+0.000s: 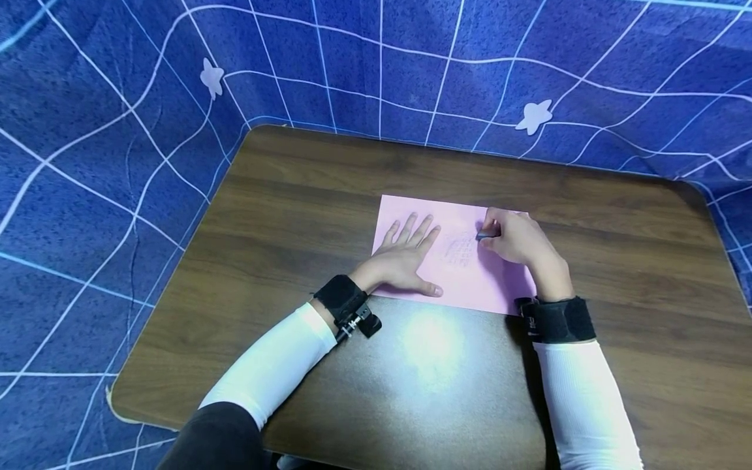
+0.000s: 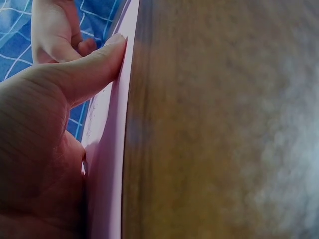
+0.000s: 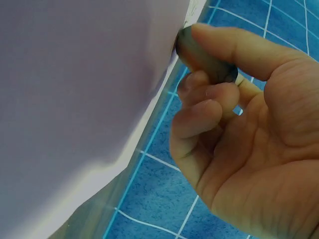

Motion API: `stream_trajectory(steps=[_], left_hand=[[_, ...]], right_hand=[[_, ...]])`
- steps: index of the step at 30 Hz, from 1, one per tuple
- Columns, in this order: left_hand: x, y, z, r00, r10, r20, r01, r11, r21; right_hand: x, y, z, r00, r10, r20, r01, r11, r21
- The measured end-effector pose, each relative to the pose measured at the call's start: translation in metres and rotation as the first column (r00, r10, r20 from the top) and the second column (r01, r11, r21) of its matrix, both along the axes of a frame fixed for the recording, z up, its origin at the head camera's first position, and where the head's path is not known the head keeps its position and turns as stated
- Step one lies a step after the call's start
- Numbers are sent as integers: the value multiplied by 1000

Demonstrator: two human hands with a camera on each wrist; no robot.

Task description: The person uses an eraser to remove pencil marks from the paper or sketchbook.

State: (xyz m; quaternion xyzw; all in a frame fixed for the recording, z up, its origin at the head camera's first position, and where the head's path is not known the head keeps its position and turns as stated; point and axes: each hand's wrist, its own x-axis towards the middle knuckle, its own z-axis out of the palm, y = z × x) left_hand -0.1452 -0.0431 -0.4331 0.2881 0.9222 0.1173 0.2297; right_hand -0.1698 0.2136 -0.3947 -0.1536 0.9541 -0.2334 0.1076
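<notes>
Blue cloth [image 1: 352, 68] with pale lines hangs behind a wood-grained table [image 1: 282, 215], on which lies a pink sheet [image 1: 470, 287]. The left hand [image 1: 402, 264] rests palm down on the sheet's left part, fingers spread and thumb out to the side. Just right of faint marks [image 1: 459, 250] on the sheet, the right hand [image 1: 517, 238] pinches a small dark object [image 1: 487, 234] at the paper; the right wrist view alone shows its rounded, elongated body between thumb and curled fingers
</notes>
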Motion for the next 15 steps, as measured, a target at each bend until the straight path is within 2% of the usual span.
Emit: stream_trajectory(steps=[2, 7, 9, 12, 15], left_hand=[[-1, 1, -3, 1000, 4, 8, -4, 1000, -4], [-2, 4, -8, 1000, 3, 13, -3, 1000, -9], [-2, 4, -7, 1000, 3, 14, -3, 1000, -5], [-3, 3, -5, 1000, 5, 17, -5, 1000, -7], [-2, 2, -2, 1000, 8, 28, -8, 1000, -6]], right_hand=[[0, 0, 0, 1000, 16, -14, -16, 1000, 0], [2, 1, 0, 997, 72, 15, -71, 996, -57], [2, 1, 0, 998, 51, 21, -50, 997, -61], [1, 1, 0, 1000, 12, -22, -12, 1000, -25], [1, 0, 0, 998, 13, -58, -13, 1000, 2]])
